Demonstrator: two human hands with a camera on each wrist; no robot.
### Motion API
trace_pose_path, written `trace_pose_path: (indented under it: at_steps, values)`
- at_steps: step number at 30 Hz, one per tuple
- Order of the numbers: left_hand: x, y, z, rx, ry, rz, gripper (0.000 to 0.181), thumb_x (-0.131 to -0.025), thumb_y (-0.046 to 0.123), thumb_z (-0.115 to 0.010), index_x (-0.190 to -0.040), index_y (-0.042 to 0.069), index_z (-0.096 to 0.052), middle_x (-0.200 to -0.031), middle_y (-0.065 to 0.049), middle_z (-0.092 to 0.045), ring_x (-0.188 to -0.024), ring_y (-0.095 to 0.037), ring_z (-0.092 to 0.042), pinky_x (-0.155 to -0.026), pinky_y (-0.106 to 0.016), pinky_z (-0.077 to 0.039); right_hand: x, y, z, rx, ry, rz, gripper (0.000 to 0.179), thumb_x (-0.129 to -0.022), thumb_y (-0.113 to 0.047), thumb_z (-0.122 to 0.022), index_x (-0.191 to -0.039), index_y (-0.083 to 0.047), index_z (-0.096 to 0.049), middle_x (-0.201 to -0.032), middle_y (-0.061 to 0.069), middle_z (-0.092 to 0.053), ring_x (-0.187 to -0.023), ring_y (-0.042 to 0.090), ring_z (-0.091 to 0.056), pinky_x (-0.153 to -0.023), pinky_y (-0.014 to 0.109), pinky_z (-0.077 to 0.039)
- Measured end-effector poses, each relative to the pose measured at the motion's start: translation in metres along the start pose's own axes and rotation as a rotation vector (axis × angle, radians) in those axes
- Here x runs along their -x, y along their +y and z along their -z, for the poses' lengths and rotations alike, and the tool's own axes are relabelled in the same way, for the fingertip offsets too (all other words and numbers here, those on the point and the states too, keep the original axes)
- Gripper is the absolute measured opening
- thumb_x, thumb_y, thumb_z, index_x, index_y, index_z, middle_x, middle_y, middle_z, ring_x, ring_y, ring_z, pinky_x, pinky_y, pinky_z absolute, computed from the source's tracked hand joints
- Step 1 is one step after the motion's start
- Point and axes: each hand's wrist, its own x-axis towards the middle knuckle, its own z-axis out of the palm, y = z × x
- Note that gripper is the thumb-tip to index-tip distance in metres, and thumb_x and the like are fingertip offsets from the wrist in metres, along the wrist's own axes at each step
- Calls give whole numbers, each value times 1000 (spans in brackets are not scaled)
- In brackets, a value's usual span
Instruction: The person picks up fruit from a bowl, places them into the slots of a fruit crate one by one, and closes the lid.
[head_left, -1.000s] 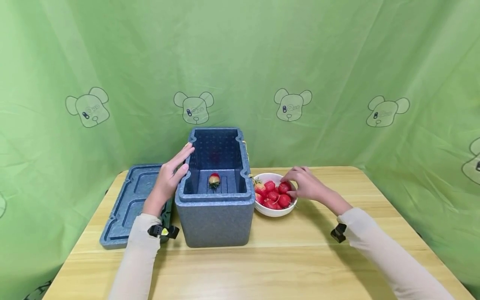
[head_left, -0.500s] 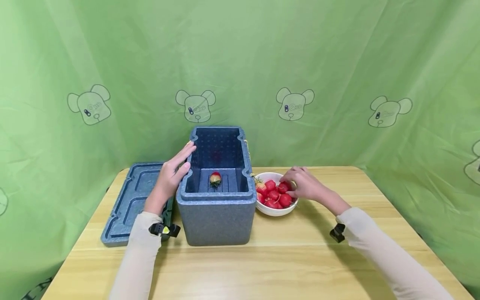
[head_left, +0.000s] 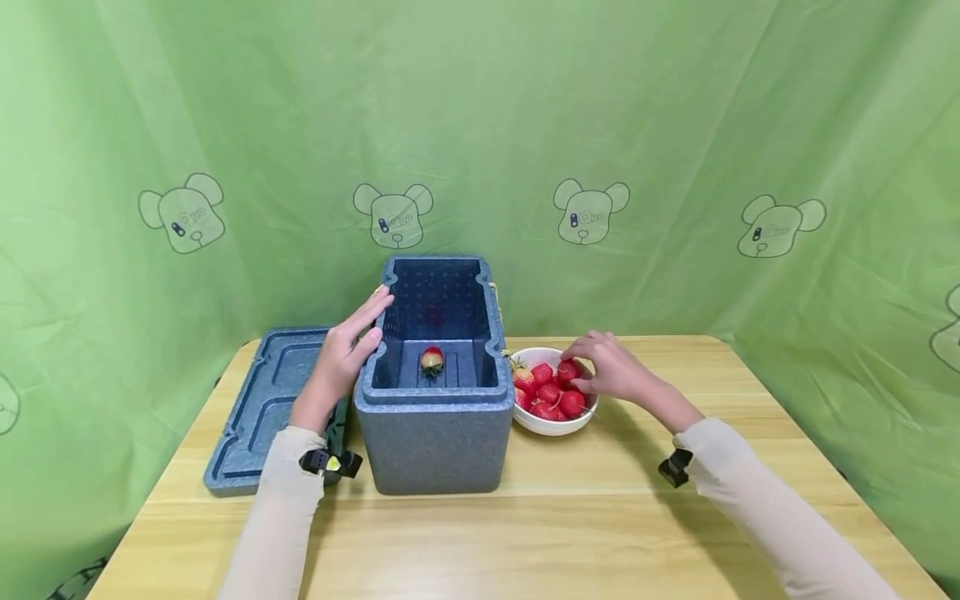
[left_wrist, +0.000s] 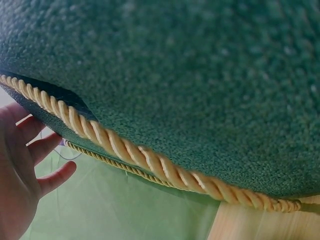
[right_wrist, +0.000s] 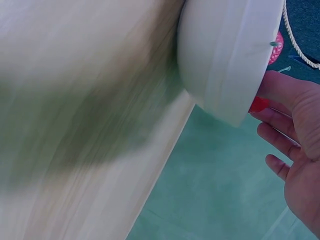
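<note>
My left hand [head_left: 341, 367] lies with extended fingers along the left rim of a deep blue-grey foam box [head_left: 433, 450]. In the left wrist view that hand [left_wrist: 20, 175] touches the box's wall beside a twisted yellow rope [left_wrist: 145, 155]. One strawberry [head_left: 432, 360], red with a pale top and green leaves, lies on the box floor. At the right side of a white bowl [head_left: 551, 427], my right hand [head_left: 615, 367] pinches a round red fruit [head_left: 567, 370] between thumb and fingers. The right wrist view shows its thumb over the bowl's rim, partly hiding the fruit [right_wrist: 258, 104].
Several more red fruits, a pale-topped strawberry [head_left: 522, 380] among them, fill the bowl, which stands close against the box's right side. The box's lid [head_left: 266, 417] lies flat on the wooden table [head_left: 465, 542] at left. A green curtain [head_left: 480, 108] hangs behind.
My right fingers have drawn in a little around the round red fruit, which sits slightly higher in the bowl. The left hand keeps its place on the box rim.
</note>
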Motion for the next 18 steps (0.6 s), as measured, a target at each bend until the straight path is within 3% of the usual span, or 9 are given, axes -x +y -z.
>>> trace_pose_path:
  at_steps: [5,12,18]
  values:
    - [0,0,0,4,11,-11,51,-102,22,-46,-152,15,-50,-162,-5,-42,-151,-24,-38,-126,-29,-27,-4,-4,4,0,63,27,35,-72,-10,-88,-105,-3,-78,-103,13,-76,-99,31,-61,-86,47,-46]
    - [0,1,1,5,7,-7,51,-103,23,-45,-153,16,-49,-163,-4,-41,-152,-24,-38,-126,-34,-28,-8,-11,12,-2,120,14,35,-73,-13,-86,-106,-4,-77,-103,12,-76,-100,29,-60,-94,50,-41]
    - [0,0,-1,12,13,-16,50,-102,21,-46,-152,15,-50,-162,-6,-42,-151,-25,-38,-126,-26,-26,-12,-15,21,-20,181,7,39,-72,-10,-87,-108,-2,-77,-104,14,-76,-101,30,-60,-92,49,-38]
